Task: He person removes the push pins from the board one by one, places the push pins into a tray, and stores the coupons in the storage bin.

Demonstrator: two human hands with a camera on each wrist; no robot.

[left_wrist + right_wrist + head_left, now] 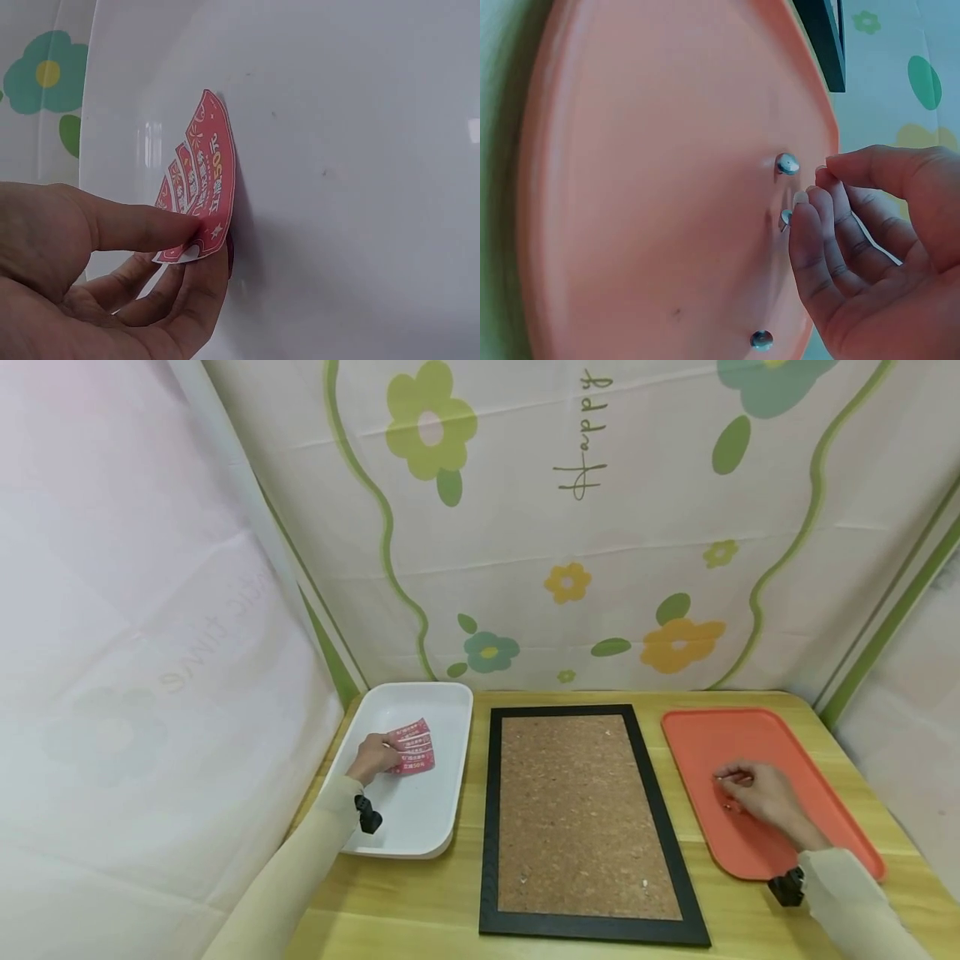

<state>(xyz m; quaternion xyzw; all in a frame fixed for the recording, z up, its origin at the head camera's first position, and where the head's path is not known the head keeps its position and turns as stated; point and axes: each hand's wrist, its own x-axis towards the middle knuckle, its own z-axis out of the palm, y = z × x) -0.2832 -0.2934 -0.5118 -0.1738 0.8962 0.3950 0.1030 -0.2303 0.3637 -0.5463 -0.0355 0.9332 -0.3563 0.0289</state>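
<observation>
Between thumb and fingers, my left hand (373,757) pinches several red printed coupons (414,756), fanned out over a white basin (405,693). Up close in the left wrist view, the thumb lies on the front coupon (214,172), which is slightly bowed. Over an orange tray (705,735) reaches my right hand (765,795). Its bent fingers are close to the silver thumbtacks; the right wrist view shows one tack (787,163) beside the thumb and index tips, and another tack (785,218) partly behind a fingertip. Nothing is visible between those fingertips.
A cork board (577,810) in a black frame (491,827) lies between basin and tray on the wooden table (397,902). Another tack (762,340) lies lower on the tray. Printed cloth (510,577) hangs behind and at both sides.
</observation>
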